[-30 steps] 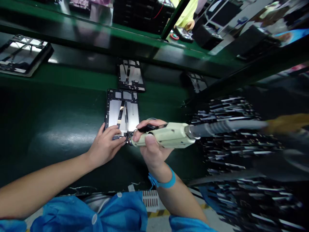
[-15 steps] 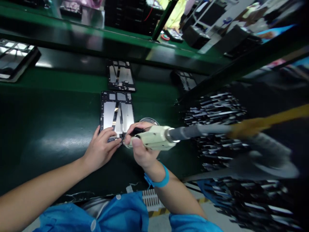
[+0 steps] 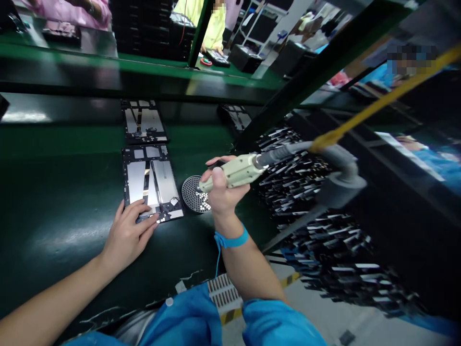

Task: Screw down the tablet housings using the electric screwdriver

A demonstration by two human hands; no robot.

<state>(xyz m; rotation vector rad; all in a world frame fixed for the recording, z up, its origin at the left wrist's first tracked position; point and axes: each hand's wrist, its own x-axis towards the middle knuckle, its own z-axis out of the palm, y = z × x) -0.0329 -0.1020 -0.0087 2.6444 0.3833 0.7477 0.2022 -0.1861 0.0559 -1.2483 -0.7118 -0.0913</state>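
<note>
My right hand (image 3: 225, 199) is wrapped round a pale green electric screwdriver (image 3: 239, 172), its tip over a round dish with a grid of holes (image 3: 190, 193). Shiny small pieces, which look like screws, sit in the dish's right part. Just left of the dish, an opened tablet (image 3: 167, 180) lies flat on the green bench, its silvery inside facing up. My left hand (image 3: 126, 233) rests with outstretched fingers on that tablet's lower left edge. Above it on the bench lies a similar opened tablet (image 3: 153, 120).
Another tablet-like unit (image 3: 239, 116) lies farther back, near a slanting green post (image 3: 306, 62). Densely racked dark panels (image 3: 288, 178) stand to the right. A yellow strap (image 3: 382, 101) holds the screwdriver's grey cable. Other people work beyond the bench.
My right hand has lifted the screwdriver away from the tablet's lower edge and over to the dish. My left hand stays on the tablet. The whole view has shifted.
</note>
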